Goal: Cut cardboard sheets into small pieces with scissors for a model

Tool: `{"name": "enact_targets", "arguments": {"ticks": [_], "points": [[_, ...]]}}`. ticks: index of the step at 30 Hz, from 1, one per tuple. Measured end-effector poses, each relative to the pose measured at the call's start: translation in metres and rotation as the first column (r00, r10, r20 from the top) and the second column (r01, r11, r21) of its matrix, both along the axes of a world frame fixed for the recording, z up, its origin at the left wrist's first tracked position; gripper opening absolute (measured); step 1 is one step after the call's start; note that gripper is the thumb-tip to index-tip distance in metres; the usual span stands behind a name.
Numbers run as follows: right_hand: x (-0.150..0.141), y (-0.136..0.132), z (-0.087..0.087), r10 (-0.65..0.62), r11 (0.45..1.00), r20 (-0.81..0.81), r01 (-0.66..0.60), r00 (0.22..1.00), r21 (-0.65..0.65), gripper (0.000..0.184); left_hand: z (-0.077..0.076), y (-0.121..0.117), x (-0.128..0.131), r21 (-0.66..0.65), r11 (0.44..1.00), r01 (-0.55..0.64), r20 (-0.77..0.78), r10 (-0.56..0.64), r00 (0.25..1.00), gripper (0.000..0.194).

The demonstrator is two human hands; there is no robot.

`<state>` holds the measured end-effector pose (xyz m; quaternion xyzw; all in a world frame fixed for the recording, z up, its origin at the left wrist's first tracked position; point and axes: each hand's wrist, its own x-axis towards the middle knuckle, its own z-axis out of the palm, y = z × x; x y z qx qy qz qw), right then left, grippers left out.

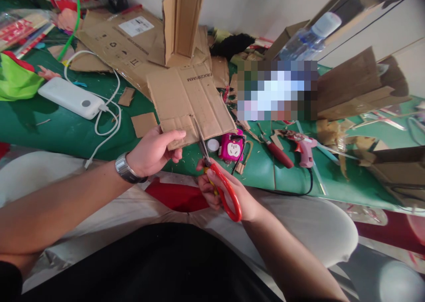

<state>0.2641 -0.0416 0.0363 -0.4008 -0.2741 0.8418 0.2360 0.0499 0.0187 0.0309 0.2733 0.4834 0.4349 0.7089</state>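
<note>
My left hand point(154, 150) grips the near left corner of a flat cardboard piece point(192, 98), thumb on top and fingers beneath. Printed lettering and several creases mark this piece. In my right hand point(221, 189) is a pair of scissors point(229, 195) with red-orange handles. Its blades reach into a cut at the cardboard's near edge, just right of my left thumb. One blade is partly hidden by the cardboard. Behind the piece stands a folded cardboard part point(182, 25), upright on a larger flattened carton point(133, 49).
A white power bank point(71, 97) with a cable lies left. Close to the right of the scissors are a magenta socket block point(231, 146), a red-handled tool point(279, 153) and a pink glue gun point(305, 149). A water bottle point(307, 38) and cardboard boxes point(352, 83) stand farther right.
</note>
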Motion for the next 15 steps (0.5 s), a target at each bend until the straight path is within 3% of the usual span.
{"name": "enact_targets", "arguments": {"ticks": [9,15], "points": [[-0.002,0.000,-0.009,-0.003,0.999,0.003,0.003,1.000,0.041,0.053,-0.004,-0.001,0.002,-0.009,0.999,-0.033,0.020,0.034,0.999,0.019],[0.001,-0.001,-0.006,0.001,0.964,0.101,-0.028,0.995,0.266,0.046,0.001,0.001,-0.006,0.071,0.997,0.002,-0.064,0.003,0.998,0.024]]}}
